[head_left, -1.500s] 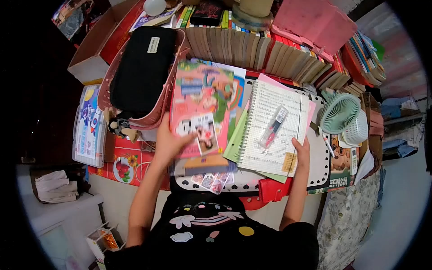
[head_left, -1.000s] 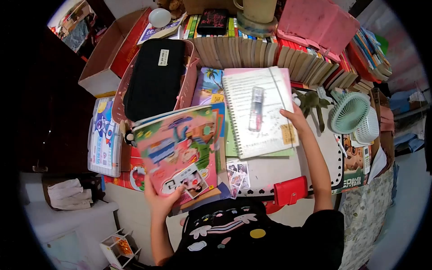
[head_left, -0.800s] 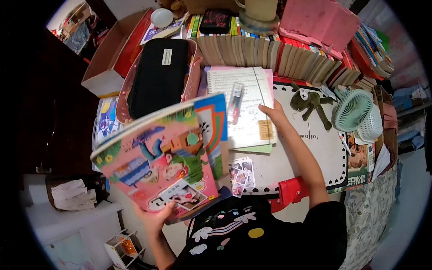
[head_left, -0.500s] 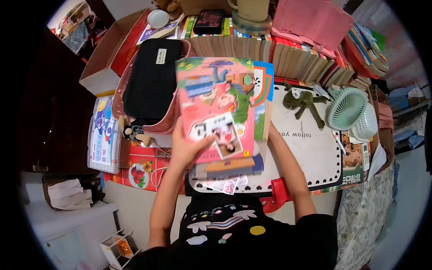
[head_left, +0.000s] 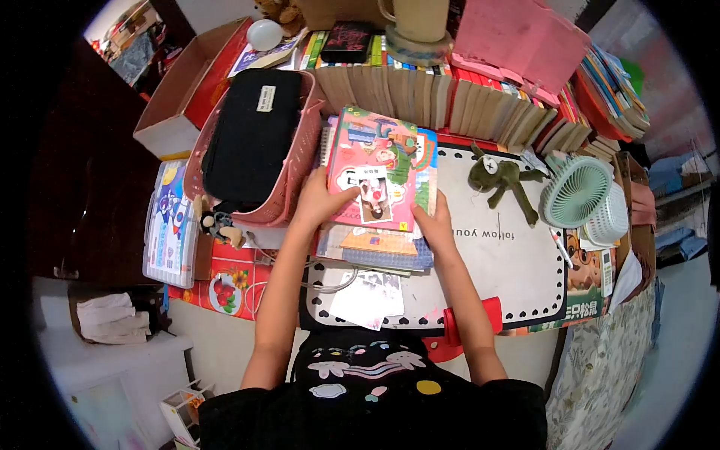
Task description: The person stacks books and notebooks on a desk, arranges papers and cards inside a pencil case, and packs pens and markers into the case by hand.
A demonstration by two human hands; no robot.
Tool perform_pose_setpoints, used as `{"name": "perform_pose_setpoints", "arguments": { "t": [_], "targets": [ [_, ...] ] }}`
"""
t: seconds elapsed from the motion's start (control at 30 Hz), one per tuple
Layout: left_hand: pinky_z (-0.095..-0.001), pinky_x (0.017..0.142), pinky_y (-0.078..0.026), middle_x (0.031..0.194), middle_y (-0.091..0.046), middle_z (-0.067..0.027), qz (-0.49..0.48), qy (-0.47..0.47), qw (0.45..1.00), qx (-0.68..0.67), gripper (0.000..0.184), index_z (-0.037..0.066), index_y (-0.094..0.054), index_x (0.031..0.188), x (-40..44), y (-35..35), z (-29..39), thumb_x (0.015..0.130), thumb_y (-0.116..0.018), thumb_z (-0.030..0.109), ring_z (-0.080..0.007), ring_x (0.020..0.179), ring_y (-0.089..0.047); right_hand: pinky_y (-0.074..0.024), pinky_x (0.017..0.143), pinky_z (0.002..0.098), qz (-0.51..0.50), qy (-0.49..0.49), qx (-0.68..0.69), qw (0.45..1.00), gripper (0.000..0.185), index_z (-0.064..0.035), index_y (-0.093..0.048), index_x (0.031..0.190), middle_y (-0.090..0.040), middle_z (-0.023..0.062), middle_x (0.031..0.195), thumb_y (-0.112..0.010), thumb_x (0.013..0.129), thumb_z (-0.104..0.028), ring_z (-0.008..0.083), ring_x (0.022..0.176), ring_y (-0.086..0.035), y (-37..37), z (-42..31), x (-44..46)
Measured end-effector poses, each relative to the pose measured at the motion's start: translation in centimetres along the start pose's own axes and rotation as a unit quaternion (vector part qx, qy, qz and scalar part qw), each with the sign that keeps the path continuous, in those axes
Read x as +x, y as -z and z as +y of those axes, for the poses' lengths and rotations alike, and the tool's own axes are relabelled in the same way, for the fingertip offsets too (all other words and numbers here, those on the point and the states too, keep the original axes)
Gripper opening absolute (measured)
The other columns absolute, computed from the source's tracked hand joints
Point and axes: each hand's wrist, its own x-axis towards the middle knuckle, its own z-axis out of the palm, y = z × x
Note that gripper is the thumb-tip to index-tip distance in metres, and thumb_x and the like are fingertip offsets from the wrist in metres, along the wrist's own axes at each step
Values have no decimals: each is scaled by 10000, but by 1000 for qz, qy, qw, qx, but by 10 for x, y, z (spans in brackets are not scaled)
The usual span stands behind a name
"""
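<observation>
A pile of books lies on the desk mat, topped by a pink illustrated book (head_left: pixel 346 161) with a small photo card (head_left: pixel 373 196) on its cover. My left hand (head_left: pixel 321 199) grips the pile's left edge, its thumb across the pink cover. On the opposite side my right hand (head_left: pixel 439 229) holds the lower right edge, thumb at the pink book's corner. Beneath the pink book, a blue-edged book (head_left: pixel 429 154) and a book with a blue-grey checked lower part (head_left: pixel 409 251) stick out. Several photo cards (head_left: pixel 367 301) lie on the mat below the pile.
To the left stands a pink basket (head_left: pixel 281 199) with a black pouch (head_left: pixel 251 142) in it. A row of books (head_left: pixel 390 94) lines the back. Right of the pile are a green plush toy (head_left: pixel 506 180) and a green fan (head_left: pixel 577 191). A white cable (head_left: pixel 334 286) runs near the front edge.
The pile of books has moved down and away from me onto the mat. My right hand, mostly hidden behind it before, now shows at its right edge. More of the photo cards is visible.
</observation>
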Motion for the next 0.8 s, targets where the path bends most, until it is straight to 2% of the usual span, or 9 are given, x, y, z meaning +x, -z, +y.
{"name": "perform_pose_setpoints", "arguments": {
  "t": [0.2,0.23,0.33,0.47,0.53,0.67,0.7,0.73,0.8],
  "targets": [
    [-307,841,-367,1052,-534,-176,-68,-111,979,-158,334,-63,-541,947,-5,9,-4,782,-533,226,-266,955,-503,-426,764,255,-33,-43,80,995,418,42,-453,1103,-569,107,970,-619,763,-137,140,854,-540,15,-9,-1],
    [-273,903,-320,1151,-499,-142,-94,30,927,-362,298,-41,-533,1046,-15,14,14,813,-457,127,-221,1076,-443,-426,765,258,-40,-44,101,993,413,42,-456,1100,-571,100,964,-618,765,-139,141,847,-542,17,-4,1],
    [-252,939,-291,1222,-451,-124,-164,15,895,-414,356,-5,-507,1121,-8,2,-17,791,-489,128,-191,1147,-389,-423,768,257,-58,-51,101,992,383,42,-463,1092,-566,93,977,-598,781,-136,138,852,-539,21,-6,-1],
    [-366,997,-234,1298,-344,-168,-79,-190,975,-79,425,43,-490,1151,-1,0,-22,749,-544,171,-324,1229,-262,-417,775,253,-52,-46,113,991,352,39,-458,1091,-556,96,990,-568,799,-124,135,870,-532,21,-5,-1],
    [-415,1002,-213,1303,-309,-205,-91,-165,980,-66,468,65,-490,1150,4,-6,-29,714,-584,207,-384,1222,-230,-418,773,256,-22,-63,103,992,365,36,-446,1098,-555,93,992,-573,795,-122,139,875,-532,23,-1,1],
    [-419,976,-270,1291,-289,-251,-87,-202,948,229,608,57,-455,1176,0,-16,-22,641,-603,306,-397,1187,-278,-413,757,256,-6,-50,69,996,343,27,-456,1076,-547,81,974,-571,793,-130,138,846,-519,22,-1,1],
    [-410,960,-294,1273,-315,-257,-47,-189,962,189,556,16,-466,1149,-4,-24,-24,679,-567,295,-398,1177,-301,-414,750,257,-2,-50,36,998,333,24,-461,1069,-545,76,964,-567,795,-133,138,836,-517,24,7,0],
    [-403,915,-342,1216,-383,-256,40,-21,993,-110,494,-11,-476,1124,-4,-31,-19,720,-527,268,-393,1145,-345,-414,742,259,-7,-40,6,999,323,21,-467,1062,-544,71,955,-563,798,-136,137,825,-515,27,15,6],
    [-397,820,-395,1024,-480,-219,85,-68,993,50,346,-20,-517,997,-4,-43,-10,742,-480,210,-364,973,-448,-418,732,258,-24,-27,-24,999,309,23,-473,1052,-542,73,951,-557,801,-137,136,825,-515,36,25,21]
  ]
}}
